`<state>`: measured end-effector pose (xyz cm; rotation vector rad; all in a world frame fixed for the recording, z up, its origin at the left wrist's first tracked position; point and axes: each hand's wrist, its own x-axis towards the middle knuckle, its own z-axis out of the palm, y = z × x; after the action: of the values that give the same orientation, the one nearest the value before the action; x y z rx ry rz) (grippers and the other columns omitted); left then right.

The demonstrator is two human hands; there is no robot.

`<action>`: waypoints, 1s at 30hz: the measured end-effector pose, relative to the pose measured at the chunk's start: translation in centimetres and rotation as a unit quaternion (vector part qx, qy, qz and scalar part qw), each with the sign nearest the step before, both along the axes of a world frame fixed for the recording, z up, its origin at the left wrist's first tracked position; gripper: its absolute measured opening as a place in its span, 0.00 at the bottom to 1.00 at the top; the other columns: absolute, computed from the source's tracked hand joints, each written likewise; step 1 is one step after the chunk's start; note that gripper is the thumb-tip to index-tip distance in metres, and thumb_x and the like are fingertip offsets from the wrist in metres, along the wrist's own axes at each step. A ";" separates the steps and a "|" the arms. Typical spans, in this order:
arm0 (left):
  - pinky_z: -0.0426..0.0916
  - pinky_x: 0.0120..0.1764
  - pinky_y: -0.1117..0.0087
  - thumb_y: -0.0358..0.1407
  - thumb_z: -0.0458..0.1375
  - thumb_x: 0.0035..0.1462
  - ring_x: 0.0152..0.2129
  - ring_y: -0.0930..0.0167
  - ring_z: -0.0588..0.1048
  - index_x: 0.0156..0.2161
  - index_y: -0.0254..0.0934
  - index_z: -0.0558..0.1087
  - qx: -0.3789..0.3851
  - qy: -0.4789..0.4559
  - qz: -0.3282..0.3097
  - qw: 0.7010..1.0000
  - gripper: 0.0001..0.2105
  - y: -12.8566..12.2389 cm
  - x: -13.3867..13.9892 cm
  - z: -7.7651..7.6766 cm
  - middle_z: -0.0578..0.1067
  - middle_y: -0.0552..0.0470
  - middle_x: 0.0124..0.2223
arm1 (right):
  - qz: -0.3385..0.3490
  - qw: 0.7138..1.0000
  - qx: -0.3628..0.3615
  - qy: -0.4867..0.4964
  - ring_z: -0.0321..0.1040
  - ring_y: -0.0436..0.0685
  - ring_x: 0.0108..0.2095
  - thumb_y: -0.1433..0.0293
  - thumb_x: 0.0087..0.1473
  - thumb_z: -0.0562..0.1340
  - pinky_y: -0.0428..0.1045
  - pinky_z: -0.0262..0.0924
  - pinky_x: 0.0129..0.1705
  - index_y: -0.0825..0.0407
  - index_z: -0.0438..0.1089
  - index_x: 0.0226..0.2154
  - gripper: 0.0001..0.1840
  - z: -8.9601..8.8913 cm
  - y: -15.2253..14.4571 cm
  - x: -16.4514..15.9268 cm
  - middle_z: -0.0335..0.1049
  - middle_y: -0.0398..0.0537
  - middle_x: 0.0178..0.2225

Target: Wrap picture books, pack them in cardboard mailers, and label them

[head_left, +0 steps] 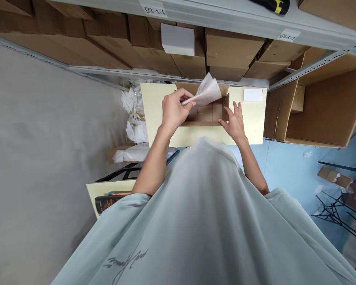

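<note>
A thin, whitish, crumpled sheet [208, 91], paper or plastic I cannot tell, is pinched between the thumb and fingers of my left hand [175, 107]. The sheet sticks out to the right, above an open cardboard box [203, 123] on a pale yellow tabletop [160, 89]. Brown cardboard shows inside the box; the sheet and my left hand cover part of its inside. At the box's front right corner is my right hand [235, 123], its thumb and index finger touching the edge and its other fingers spread out.
A white card or pad [253, 95] lies at the tabletop's right. Beyond stands a metal shelf [225, 18] with several cardboard boxes [234, 47]. A large open carton [320, 107] is to the right. White crumpled wrapping [135, 107] fills the left side, above a lower table [91, 194].
</note>
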<state>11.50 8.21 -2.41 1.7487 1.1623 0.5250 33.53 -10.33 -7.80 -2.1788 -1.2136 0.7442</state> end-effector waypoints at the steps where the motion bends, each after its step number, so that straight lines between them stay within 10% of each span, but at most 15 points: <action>1: 0.79 0.55 0.55 0.33 0.74 0.60 0.47 0.56 0.85 0.42 0.40 0.82 0.001 0.018 -0.018 1.000 0.07 0.1 0.5 -0.3 0.86 0.52 0.42 | -0.009 1.000 -0.005 0.003 0.36 0.82 0.88 0.54 0.66 0.76 0.86 0.47 0.83 0.48 0.72 0.68 0.35 -0.4 -0.4 0.1 0.55 0.65 0.83; 8: 0.75 0.55 0.58 0.41 0.72 0.61 0.49 0.59 0.86 0.31 0.40 0.82 -0.008 0.087 -0.158 0.984 0.09 1.8 5.0 -7.2 0.84 0.48 0.33 | -0.029 0.999 -0.031 0.014 0.45 0.78 0.86 0.70 0.63 0.75 0.82 0.43 0.86 0.52 0.63 0.76 0.44 -1.4 -1.6 -0.1 0.59 0.69 0.81; 12: 0.79 0.59 0.50 0.29 0.74 0.49 0.53 0.47 0.86 0.40 0.39 0.86 -0.040 0.282 -0.227 0.931 0.11 1.9 7.4 -9.3 0.89 0.38 0.48 | -0.021 0.999 -0.037 -0.001 0.47 0.77 0.86 0.71 0.65 0.75 0.79 0.44 0.87 0.54 0.63 0.77 0.44 -1.0 -1.5 -0.5 0.61 0.68 0.80; 16: 0.78 0.64 0.51 0.30 0.71 0.56 0.64 0.45 0.82 0.56 0.38 0.87 -0.066 0.393 -0.286 0.871 0.21 1.2 8.3 -9.4 0.85 0.34 0.64 | -0.004 0.998 -0.055 -0.020 0.49 0.75 0.85 0.68 0.69 0.73 0.75 0.49 0.87 0.52 0.63 0.78 0.41 -0.1 -1.3 -0.7 0.62 0.65 0.80; 22: 0.75 0.69 0.51 0.24 0.65 0.60 0.68 0.44 0.80 0.63 0.31 0.84 -0.065 0.388 -0.310 0.865 0.25 0.2 7.5 -8.8 0.83 0.29 0.66 | 0.010 0.997 -0.075 -0.028 0.55 0.76 0.83 0.69 0.69 0.70 0.74 0.51 0.87 0.54 0.64 0.79 0.40 0.9 -1.3 -0.9 0.63 0.66 0.80; 30: 0.62 0.80 0.46 0.39 0.62 0.74 0.76 0.51 0.70 0.72 0.42 0.75 0.096 0.106 -0.156 0.977 0.24 -3.4 -2.5 -5.8 0.76 0.41 0.75 | 0.024 0.999 -0.029 0.013 0.60 0.74 0.81 0.67 0.71 0.66 0.76 0.60 0.82 0.41 0.49 0.86 0.49 2.4 -2.7 -1.7 0.64 0.56 0.81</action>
<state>9.04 4.84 -8.20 2.1489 0.9761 0.2714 31.86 -13.06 -5.44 -2.1868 -1.2493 0.8333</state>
